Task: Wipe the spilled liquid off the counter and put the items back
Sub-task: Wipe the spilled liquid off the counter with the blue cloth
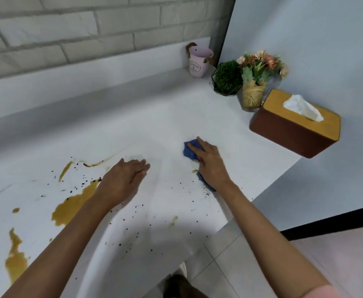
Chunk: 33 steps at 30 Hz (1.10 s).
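Probably a home kitchen: white counter [176,117] below a brick-tiled wall [68,29], with tissue box [294,130] and potted flowers [258,78] beyond the right hand [208,162].

Bare counter [116,125]; tissue box [294,125] blocks right.

Right arm: bare from the right hand [210,162] along the forearm; a pink sleeve [324,292] covers it at the near right corner.
Left arm: bare from the left hand [124,179] to the near left edge.
Below the arms: a dark brown patch [180,284] at the near edge, with a pale shape [183,268] just beyond it; both too blurred to name.
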### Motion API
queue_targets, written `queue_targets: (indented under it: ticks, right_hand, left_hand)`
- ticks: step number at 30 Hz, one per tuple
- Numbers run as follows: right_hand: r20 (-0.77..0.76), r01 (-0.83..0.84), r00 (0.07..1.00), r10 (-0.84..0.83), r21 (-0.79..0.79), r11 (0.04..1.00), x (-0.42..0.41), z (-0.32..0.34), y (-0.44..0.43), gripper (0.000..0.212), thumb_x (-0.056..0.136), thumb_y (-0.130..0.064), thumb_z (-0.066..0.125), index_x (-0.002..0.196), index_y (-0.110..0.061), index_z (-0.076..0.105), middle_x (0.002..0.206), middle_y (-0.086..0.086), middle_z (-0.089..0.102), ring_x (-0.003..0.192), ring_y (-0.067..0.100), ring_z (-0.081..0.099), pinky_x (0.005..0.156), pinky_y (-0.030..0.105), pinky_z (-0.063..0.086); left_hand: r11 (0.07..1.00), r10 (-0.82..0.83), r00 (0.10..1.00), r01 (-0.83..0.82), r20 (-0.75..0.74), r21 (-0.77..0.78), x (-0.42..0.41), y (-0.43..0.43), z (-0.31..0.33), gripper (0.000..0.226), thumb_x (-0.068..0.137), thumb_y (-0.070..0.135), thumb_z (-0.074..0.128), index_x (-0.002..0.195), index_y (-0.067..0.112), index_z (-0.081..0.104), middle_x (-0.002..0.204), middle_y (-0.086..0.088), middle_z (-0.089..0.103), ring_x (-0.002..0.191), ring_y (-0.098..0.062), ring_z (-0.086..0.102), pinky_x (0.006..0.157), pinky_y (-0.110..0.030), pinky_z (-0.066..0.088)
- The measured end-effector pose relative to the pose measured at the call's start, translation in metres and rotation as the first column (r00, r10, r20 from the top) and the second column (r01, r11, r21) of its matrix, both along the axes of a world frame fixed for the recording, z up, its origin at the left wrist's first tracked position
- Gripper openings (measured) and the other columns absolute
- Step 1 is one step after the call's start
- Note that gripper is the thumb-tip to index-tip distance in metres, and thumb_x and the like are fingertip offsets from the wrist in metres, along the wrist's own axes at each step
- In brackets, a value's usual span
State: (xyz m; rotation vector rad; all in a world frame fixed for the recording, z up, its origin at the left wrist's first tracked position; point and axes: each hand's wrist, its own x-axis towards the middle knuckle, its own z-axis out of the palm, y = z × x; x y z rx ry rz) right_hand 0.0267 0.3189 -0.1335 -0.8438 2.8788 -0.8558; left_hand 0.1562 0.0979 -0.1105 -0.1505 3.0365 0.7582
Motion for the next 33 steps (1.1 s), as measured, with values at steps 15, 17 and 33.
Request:
queue_targets:
  ticks: [15,17,33]
  right_hand:
    - [0.163,0.054,0.987,-0.003,-0.312,0.948,-0.016,0.052,0.04,0.052,0.083,0.017,0.046,0.126,-0.008,0.059,0.14,0.011,0.05,0.13,0.016,0.044,0.093,-0.007,0.024]
    - [0.107,0.089,0.992,-0.072,-0.16,0.983,-0.024,0.048,0.083,0.049,0.086,0.013,0.045,0.126,-0.012,0.06,0.14,0.009,0.05,0.133,0.021,0.044,0.098,0.0,0.023]
    - [0.047,0.11,0.993,-0.106,-0.09,0.99,0.081,-0.004,0.013,0.083,0.057,0.016,0.054,0.135,-0.012,0.049,0.151,0.008,0.033,0.132,0.031,0.034,0.107,0.03,0.032]
  left_hand:
    - [0.97,0.244,0.963,-0.244,-0.113,0.014,0.009,0.005,0.004,0.025,0.093,0.022,0.054,0.111,0.013,0.069,0.117,-0.004,0.068,0.103,-0.033,0.061,0.082,-0.037,0.049]
    - [0.968,0.251,0.96,-0.251,-0.127,0.015,0.009,0.004,0.004,0.026,0.092,0.023,0.055,0.111,0.012,0.069,0.118,-0.003,0.068,0.105,-0.031,0.063,0.084,-0.037,0.05]
    - [0.965,0.261,0.963,-0.261,-0.072,0.002,0.006,0.001,0.008,0.024,0.092,0.033,0.055,0.105,0.02,0.071,0.113,0.003,0.069,0.104,-0.029,0.063,0.081,-0.035,0.046]
